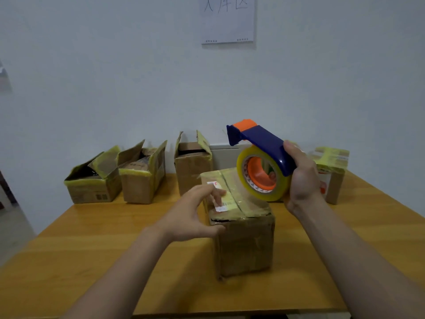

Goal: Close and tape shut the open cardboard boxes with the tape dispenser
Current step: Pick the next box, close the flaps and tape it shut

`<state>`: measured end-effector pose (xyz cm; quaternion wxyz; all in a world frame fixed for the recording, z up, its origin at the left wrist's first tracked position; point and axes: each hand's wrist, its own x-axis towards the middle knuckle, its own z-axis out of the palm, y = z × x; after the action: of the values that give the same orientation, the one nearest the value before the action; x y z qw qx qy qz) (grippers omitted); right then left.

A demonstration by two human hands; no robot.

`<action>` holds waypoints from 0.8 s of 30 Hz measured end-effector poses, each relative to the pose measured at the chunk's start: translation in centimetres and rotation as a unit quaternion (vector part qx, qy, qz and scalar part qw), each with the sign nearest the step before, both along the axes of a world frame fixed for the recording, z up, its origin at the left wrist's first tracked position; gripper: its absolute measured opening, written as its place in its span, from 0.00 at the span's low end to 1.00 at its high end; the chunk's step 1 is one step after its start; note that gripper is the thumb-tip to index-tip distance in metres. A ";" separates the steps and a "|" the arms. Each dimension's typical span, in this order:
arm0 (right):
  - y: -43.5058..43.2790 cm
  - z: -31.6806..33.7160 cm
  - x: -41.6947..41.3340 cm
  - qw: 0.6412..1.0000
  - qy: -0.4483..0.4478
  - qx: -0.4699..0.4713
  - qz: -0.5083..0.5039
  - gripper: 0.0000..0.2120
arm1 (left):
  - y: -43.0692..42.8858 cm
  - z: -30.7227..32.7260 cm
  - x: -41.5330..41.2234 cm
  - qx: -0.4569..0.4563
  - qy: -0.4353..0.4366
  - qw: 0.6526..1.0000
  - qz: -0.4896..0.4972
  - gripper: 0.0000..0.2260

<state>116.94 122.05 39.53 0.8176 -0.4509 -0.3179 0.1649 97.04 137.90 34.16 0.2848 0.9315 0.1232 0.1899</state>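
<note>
Tape dispenser (264,143) slants cutter-end up-left from right hand (303,180).

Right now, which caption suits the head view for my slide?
Right hand holds a blue-and-orange tape dispenser over a closed cardboard box, left hand at its top, three open boxes behind.

Looks like a small packing or goods-receiving room rather than a home. Suggested by a plain white wall (115,77) carrying a paper sheet (227,24) with large handwritten Chinese characters, cut off at the top. Also by a wooden desk (80,249) lined at the back with worn open cardboard boxes (142,183), a closed box (243,245) in front and a taped box (333,180) at far right, all edged in yellowish tape. Confirmed by a blue-and-orange tape dispenser (264,143) held above the desk.
</note>
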 end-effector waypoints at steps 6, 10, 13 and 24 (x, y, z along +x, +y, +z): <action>0.8 -0.2 -0.6 1.000 0.005 -0.016 0.007 0.22 | 1.1 0.6 0.7 0.116 0.100 0.988 0.026 0.53; 0.8 -0.7 -0.5 0.999 0.018 -0.030 0.008 0.22 | 1.4 0.6 0.7 0.137 0.093 0.986 0.033 0.52; 0.5 -0.8 -0.2 0.999 0.012 -0.044 0.004 0.22 | 2.2 1.0 0.5 0.128 0.114 0.985 0.030 0.51; -2.0 0.5 1.1 0.987 -0.056 -0.123 0.087 0.13 | 1.9 1.1 -0.9 0.128 0.112 0.985 0.023 0.48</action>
<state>118.01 120.03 40.08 0.7195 -0.5272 -0.3782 0.2475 96.12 139.80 35.22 0.1428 0.9727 0.1503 0.1045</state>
